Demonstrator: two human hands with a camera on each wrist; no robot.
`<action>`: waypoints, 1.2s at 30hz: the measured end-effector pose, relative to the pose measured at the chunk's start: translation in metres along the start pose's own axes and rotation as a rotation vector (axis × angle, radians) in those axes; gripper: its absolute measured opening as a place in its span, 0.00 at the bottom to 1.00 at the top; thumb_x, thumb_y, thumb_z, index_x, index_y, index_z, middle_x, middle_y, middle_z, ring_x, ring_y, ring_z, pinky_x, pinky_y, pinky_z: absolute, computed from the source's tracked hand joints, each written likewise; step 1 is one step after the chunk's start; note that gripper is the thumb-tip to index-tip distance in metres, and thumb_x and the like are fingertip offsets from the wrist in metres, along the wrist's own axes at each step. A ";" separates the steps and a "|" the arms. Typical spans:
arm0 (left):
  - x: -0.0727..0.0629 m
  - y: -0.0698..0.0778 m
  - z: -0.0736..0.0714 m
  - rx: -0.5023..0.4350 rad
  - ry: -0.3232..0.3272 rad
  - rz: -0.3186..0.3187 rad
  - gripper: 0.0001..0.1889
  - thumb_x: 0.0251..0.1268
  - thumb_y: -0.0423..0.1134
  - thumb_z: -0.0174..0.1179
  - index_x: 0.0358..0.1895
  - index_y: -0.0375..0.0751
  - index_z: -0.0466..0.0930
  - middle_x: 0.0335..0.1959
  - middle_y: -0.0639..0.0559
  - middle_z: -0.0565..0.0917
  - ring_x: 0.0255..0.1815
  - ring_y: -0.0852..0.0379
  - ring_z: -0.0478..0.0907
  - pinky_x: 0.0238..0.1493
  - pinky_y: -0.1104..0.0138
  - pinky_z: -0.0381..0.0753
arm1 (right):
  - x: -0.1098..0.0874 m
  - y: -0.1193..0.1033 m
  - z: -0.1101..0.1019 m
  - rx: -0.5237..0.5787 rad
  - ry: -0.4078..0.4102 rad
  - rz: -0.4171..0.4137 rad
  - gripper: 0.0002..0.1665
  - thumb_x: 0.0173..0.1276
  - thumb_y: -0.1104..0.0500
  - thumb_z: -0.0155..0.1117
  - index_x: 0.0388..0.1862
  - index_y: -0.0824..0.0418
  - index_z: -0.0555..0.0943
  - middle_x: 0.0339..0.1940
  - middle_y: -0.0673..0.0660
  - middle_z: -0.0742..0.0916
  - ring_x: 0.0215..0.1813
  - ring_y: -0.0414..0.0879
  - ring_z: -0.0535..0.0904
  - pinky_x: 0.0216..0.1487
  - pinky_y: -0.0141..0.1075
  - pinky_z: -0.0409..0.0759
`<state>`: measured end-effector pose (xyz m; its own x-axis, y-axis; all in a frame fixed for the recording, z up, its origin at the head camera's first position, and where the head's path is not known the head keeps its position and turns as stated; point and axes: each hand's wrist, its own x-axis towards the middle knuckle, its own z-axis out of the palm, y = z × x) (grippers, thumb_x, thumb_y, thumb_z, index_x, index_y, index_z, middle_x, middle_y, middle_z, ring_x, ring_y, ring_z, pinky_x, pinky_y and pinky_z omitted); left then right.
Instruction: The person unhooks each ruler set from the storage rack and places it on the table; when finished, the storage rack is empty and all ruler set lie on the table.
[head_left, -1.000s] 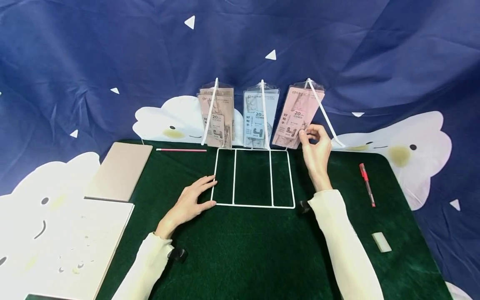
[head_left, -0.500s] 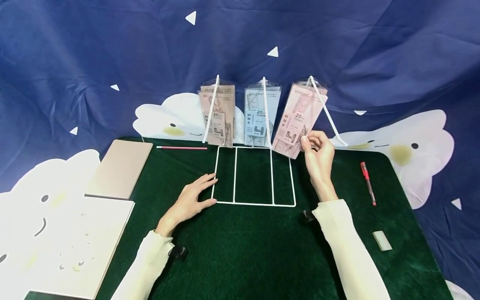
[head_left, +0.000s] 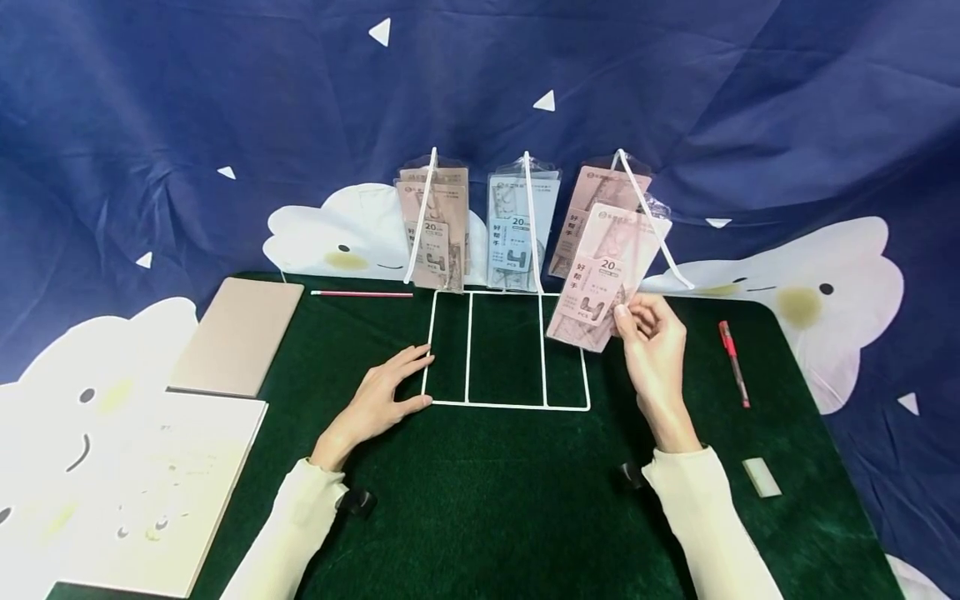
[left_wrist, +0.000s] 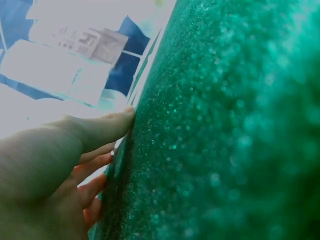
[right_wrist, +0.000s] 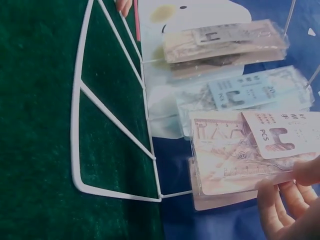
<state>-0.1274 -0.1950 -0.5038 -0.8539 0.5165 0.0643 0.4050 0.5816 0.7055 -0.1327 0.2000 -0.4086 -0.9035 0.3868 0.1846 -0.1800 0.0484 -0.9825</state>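
My right hand (head_left: 654, 354) pinches the lower right edge of a pink ruler-set packet (head_left: 606, 275), thumb in front. Rulers show through its clear sleeve in the right wrist view. Its top overlaps the right prong (head_left: 670, 257) of a white wire display rack (head_left: 506, 407); I cannot tell whether it is still threaded on it. Another pink packet (head_left: 600, 187) hangs behind it. Blue packets (head_left: 501, 208) are on the middle prong and brown packets (head_left: 453, 242) on the left one. My left hand (head_left: 378, 396) touches the left side of the rack's base, its fingers extended.
A pink pencil (head_left: 360, 293) lies left of the rack on the dark green cloth (head_left: 487, 500). At the left are a beige notebook (head_left: 240, 337) and a large white pad (head_left: 180, 483). A red pen (head_left: 733, 362) and a white eraser (head_left: 762, 477) lie at the right.
My right hand has drawn the front pink packet down and towards me, uncovering the pink packet behind it. The left hand stays on the rack.
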 end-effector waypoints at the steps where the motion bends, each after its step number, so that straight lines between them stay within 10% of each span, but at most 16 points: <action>1: 0.000 0.000 0.000 0.003 0.001 0.000 0.33 0.73 0.45 0.66 0.78 0.42 0.69 0.84 0.47 0.61 0.85 0.45 0.52 0.74 0.36 0.55 | -0.003 -0.002 -0.001 -0.001 -0.005 0.001 0.04 0.74 0.71 0.65 0.43 0.66 0.80 0.36 0.53 0.87 0.37 0.41 0.82 0.42 0.30 0.84; 36: 0.001 0.001 0.002 0.010 0.021 0.015 0.33 0.72 0.45 0.67 0.77 0.40 0.71 0.83 0.46 0.62 0.85 0.43 0.53 0.73 0.35 0.55 | -0.088 -0.047 -0.048 -0.008 -0.096 0.083 0.05 0.76 0.71 0.62 0.48 0.71 0.78 0.37 0.53 0.87 0.36 0.41 0.83 0.40 0.27 0.83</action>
<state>-0.1277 -0.1926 -0.5048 -0.8542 0.5122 0.0895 0.4210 0.5803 0.6972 -0.0259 0.2078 -0.3801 -0.9483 0.2998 0.1039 -0.1002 0.0277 -0.9946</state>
